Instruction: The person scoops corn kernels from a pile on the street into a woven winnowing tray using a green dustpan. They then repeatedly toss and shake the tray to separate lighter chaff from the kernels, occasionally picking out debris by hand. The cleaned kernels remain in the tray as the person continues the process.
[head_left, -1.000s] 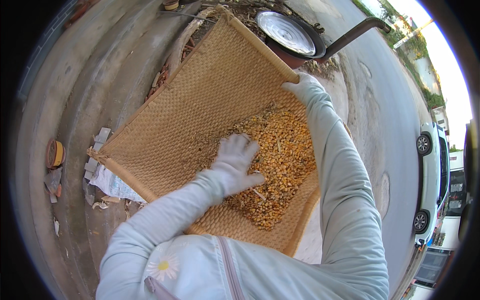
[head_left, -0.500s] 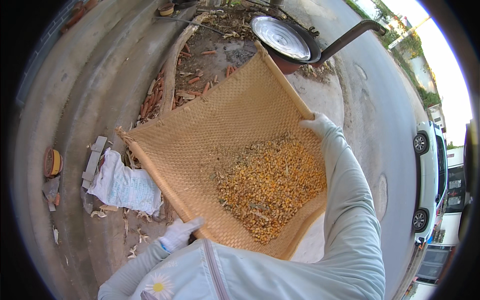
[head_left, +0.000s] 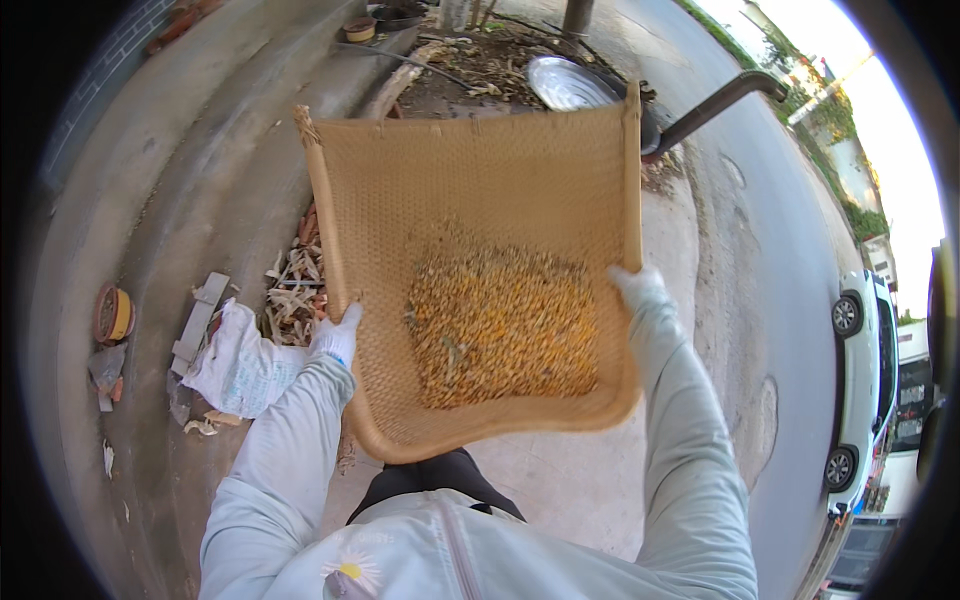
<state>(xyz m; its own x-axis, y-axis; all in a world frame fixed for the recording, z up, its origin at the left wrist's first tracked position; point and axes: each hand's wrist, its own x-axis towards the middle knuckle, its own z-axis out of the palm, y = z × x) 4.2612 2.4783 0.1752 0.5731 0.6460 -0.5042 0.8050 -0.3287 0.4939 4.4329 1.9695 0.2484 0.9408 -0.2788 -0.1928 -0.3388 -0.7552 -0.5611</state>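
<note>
The left hand (head_left: 338, 336) and right hand (head_left: 645, 288) each grip a side of the basket (head_left: 470, 170), held above the ground (head_left: 585, 480); corn (head_left: 510, 330) is inside, pale scraps (head_left: 454, 353) still mixed in

Pale jacket (head_left: 420, 545), daisy print (head_left: 353, 571), white gloves (head_left: 335, 338)

Winnowing tray (head_left: 480, 170): tan, fine over-and-under weave. Corn kernels (head_left: 505, 330) in tray: mottled golden yellow and orange, flecked with pale chaff (head_left: 453, 352). Left hand (head_left: 337, 335), at tray's left side: white glove, blue trim at cuff. Right hand (head_left: 643, 288), at tray's right side: white glove. Jacket (head_left: 410, 545), below tray: plain pale blue-grey, save white-petalled, yellow-centred daisy print (head_left: 352, 572) and mauve-grey zip (head_left: 457, 548). Trousers (head_left: 430, 483), just below tray: black. Sack (head_left: 245, 365), left of tray: white, light blue printing. Pot (head_left: 115, 314), farther left of tray: reddish brown, yellow band. Lid (head_left: 570, 85), beyond tray's top edge: silver.
</note>
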